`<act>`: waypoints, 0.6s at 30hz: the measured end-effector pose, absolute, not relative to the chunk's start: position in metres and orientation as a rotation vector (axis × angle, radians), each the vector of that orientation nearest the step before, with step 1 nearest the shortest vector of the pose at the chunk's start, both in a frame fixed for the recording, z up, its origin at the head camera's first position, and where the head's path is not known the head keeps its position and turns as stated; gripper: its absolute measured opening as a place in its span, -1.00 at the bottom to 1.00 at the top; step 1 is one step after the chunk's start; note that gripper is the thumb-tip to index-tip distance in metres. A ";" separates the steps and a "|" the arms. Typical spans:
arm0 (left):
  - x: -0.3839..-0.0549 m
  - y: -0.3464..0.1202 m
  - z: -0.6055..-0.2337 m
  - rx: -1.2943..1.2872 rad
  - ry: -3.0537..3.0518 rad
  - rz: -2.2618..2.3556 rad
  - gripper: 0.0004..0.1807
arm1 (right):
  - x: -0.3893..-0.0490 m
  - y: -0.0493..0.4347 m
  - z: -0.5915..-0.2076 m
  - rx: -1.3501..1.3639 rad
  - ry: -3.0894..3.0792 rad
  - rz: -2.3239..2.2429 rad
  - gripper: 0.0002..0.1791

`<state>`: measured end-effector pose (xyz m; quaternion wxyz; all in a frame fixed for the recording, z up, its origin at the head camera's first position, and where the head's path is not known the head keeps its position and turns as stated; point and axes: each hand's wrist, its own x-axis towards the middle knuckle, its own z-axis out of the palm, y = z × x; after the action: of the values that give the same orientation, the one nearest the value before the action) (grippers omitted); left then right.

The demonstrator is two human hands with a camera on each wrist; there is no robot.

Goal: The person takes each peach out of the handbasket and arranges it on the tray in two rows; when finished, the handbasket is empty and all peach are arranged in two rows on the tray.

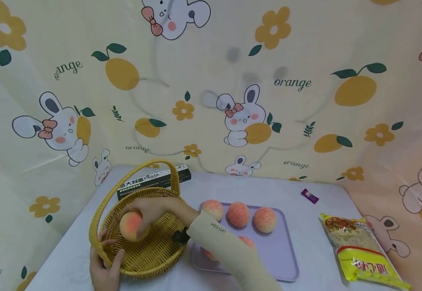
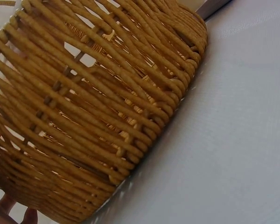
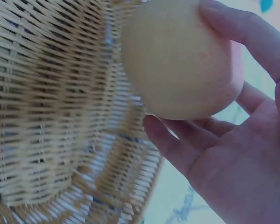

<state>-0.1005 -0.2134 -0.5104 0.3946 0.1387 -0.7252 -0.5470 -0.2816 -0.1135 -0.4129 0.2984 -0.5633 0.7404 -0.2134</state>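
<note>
My right hand grips a peach, pale yellow with a pink blush, inside the opening of a yellow wicker basket. Seen from the right wrist, thumb and fingers wrap the peach beside the woven wall. My left hand holds the basket's near left rim at the foot of its tall handle, thumb inside. In the left wrist view, the basket's side fills much of the picture and fingertips show at its lower left edge.
Right of the basket lies a lilac tray with several pink peaches, partly hidden by my right sleeve. A black pasta box lies behind the basket. Farther right are a small purple packet and a yellow food bag.
</note>
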 end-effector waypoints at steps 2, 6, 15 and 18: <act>-0.099 -0.210 -0.505 0.332 -1.832 -1.380 -0.28 | -0.287 -0.102 -0.409 -1.502 1.982 -0.654 -0.20; -0.099 -0.208 -0.500 0.312 -1.828 -1.365 -0.30 | -0.292 -0.078 -0.404 -1.492 2.024 -0.823 -0.22; -0.108 -0.224 -0.534 0.387 -1.859 -1.366 -0.22 | -0.292 -0.026 -0.403 -1.400 2.027 -1.071 -0.23; -0.109 -0.225 -0.537 0.396 -1.869 -1.368 -0.23 | -0.290 -0.011 -0.405 -1.386 2.043 -1.139 -0.22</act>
<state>-0.1092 -0.2252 -0.5369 0.3854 0.1556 -0.7340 -0.5371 -0.2900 -0.0106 -0.4049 0.2099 -0.4984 0.7348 -0.4095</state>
